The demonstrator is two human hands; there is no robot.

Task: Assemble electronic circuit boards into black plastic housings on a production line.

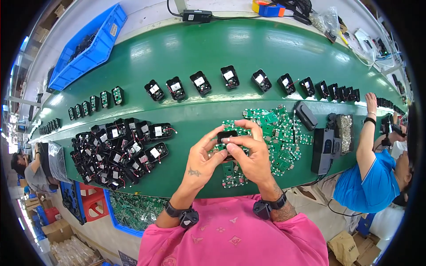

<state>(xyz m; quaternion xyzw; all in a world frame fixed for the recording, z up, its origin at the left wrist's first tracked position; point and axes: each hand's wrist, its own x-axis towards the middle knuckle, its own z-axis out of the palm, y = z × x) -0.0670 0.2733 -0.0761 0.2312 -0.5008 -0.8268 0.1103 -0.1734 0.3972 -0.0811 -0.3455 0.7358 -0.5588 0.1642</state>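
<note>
My left hand (202,159) and my right hand (250,155) meet above the near edge of the green belt (199,53), both gripping one small black housing (227,134) with a green circuit board at it. The fingertips of both hands pinch its top and sides. A heap of green circuit boards (277,133) lies right behind and to the right of my hands. To my left sits a pile of black housings with white labels and red wires (117,153).
A row of single black housings (199,83) runs along the belt's middle. A black box unit (325,150) and black handheld device (305,115) lie at right. A person in a blue shirt (370,177) reaches over the belt. Blue bins (88,48) stand at far left.
</note>
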